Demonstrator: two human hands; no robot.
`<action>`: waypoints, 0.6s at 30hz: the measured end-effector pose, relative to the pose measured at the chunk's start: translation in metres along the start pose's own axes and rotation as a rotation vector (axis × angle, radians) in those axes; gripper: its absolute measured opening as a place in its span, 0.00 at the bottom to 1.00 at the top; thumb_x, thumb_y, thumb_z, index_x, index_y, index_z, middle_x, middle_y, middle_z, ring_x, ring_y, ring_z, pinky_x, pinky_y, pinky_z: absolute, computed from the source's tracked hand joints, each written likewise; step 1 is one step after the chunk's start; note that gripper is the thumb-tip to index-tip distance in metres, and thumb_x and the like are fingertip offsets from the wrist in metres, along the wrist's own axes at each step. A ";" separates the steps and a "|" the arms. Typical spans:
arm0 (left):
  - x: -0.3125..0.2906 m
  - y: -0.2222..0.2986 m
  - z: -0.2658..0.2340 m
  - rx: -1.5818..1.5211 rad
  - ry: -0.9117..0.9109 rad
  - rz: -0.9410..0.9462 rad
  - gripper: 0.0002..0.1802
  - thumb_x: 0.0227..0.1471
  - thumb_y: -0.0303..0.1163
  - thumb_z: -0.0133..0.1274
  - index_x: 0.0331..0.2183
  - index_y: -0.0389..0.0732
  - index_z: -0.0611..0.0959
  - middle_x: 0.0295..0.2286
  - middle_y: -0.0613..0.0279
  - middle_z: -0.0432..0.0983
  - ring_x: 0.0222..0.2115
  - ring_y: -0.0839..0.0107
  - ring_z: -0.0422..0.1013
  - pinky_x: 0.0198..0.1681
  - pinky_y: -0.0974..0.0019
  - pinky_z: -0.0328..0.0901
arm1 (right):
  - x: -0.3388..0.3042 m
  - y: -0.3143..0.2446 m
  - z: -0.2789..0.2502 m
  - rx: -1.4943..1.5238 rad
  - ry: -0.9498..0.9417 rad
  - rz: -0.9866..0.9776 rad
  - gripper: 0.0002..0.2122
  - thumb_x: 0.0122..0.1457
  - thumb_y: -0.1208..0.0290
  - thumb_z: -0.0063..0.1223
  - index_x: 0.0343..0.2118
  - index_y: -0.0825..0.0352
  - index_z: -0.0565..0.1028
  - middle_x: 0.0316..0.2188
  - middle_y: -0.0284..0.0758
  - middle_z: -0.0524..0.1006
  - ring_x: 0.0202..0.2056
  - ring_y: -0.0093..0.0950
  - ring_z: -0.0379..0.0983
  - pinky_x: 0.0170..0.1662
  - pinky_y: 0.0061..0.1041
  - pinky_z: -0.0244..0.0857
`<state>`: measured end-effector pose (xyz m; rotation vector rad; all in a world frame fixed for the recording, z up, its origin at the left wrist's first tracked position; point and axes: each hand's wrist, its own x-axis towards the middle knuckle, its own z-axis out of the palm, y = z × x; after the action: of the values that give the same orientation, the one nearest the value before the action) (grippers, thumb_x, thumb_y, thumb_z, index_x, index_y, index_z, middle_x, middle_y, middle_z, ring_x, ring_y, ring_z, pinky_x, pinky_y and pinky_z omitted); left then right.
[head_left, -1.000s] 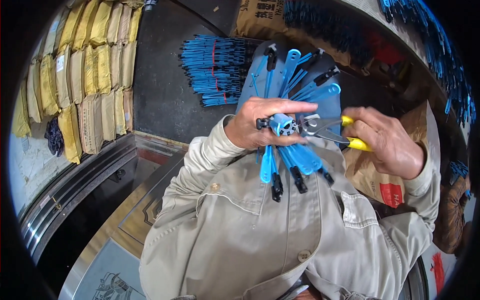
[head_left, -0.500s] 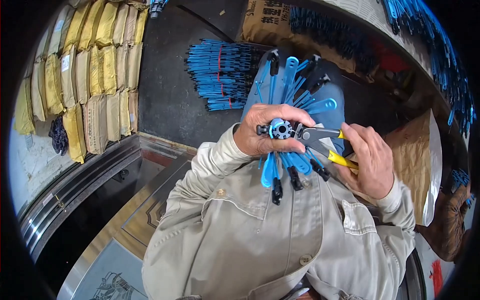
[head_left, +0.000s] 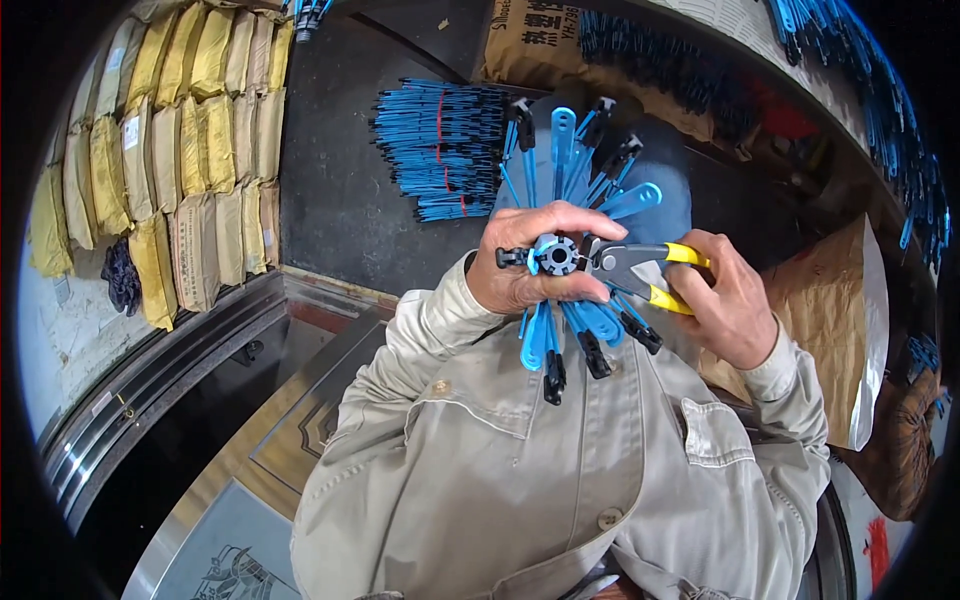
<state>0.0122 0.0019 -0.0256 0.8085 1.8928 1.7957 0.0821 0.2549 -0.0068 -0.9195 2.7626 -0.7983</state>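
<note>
My left hand (head_left: 508, 262) is closed around a round grey-black plastic hub (head_left: 558, 256), thumb and fingers on either side of it. From the hub, blue plastic arms (head_left: 563, 140) fan out above and below, several carrying black clips (head_left: 594, 355) at their ends. In my right hand (head_left: 735, 305) are pliers (head_left: 632, 262) with yellow-and-black handles, their jaws at the hub's right edge between my left thumb and fingers. The fingers of my right hand wrap the handles, now fairly close together. What the jaw tips grip is too small to make out.
A bundle of blue rods (head_left: 440, 150) tied with red bands lies on the dark surface ahead. Yellow and brown wrapped packages (head_left: 200, 150) are stacked at left. More blue parts (head_left: 885, 110) hang at upper right, above brown paper (head_left: 825, 310). Another person's patterned sleeve (head_left: 908, 440) shows at far right.
The pliers' handles have come closer together as my right hand squeezed them and moved slightly up and left. The hub and its arms have shifted a little left.
</note>
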 end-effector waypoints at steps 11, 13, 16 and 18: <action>0.002 0.000 0.004 -0.056 0.068 -0.020 0.29 0.33 0.39 0.67 0.41 0.39 0.79 0.34 0.60 0.76 0.32 0.74 0.73 0.35 0.73 0.65 | 0.022 0.001 -0.004 -0.279 0.179 0.013 0.16 0.48 0.72 0.48 0.43 0.64 0.72 0.50 0.38 0.63 0.51 0.35 0.63 0.58 0.52 0.40; 0.001 0.000 0.003 -0.063 0.059 -0.018 0.29 0.33 0.39 0.67 0.41 0.39 0.78 0.34 0.60 0.76 0.32 0.74 0.73 0.35 0.72 0.65 | 0.028 -0.001 -0.011 -0.332 0.187 -0.001 0.16 0.48 0.72 0.48 0.43 0.64 0.72 0.50 0.38 0.63 0.52 0.35 0.62 0.58 0.52 0.40; 0.000 -0.005 0.003 -0.057 0.091 0.062 0.31 0.34 0.38 0.67 0.43 0.39 0.78 0.36 0.60 0.76 0.33 0.73 0.72 0.37 0.72 0.65 | 0.033 -0.003 -0.019 -0.448 0.210 -0.003 0.17 0.48 0.72 0.48 0.44 0.64 0.71 0.50 0.37 0.63 0.52 0.34 0.62 0.59 0.53 0.38; 0.000 -0.001 -0.002 -0.053 0.072 0.025 0.31 0.34 0.38 0.67 0.43 0.39 0.77 0.36 0.59 0.76 0.34 0.73 0.72 0.37 0.71 0.66 | 0.033 -0.004 -0.018 -0.443 0.160 0.008 0.17 0.48 0.72 0.48 0.44 0.64 0.71 0.50 0.37 0.63 0.53 0.34 0.61 0.59 0.53 0.37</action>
<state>0.0111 0.0006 -0.0268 0.7620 1.8788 1.9057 0.0528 0.2406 0.0120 -0.9412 3.1501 -0.2649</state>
